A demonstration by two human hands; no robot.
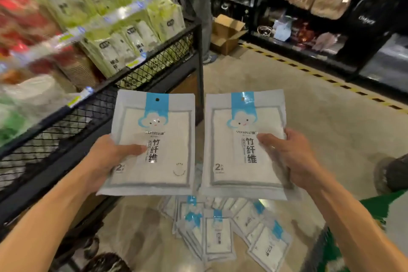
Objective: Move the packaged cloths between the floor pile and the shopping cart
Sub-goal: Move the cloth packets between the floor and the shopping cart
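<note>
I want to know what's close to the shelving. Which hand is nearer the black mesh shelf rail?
Left. The left hand holds its packet beside the mesh shelf rail; the right hand holds the other packet farther out over the aisle.

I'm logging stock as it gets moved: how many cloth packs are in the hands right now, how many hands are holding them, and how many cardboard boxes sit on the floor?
Cloth packs held: 2, the left pack in the left hand and the right pack in the right hand
Hands holding: 2
Cardboard boxes on the floor: 1
Total: 5
The floor pile overlaps too much to count.
</note>
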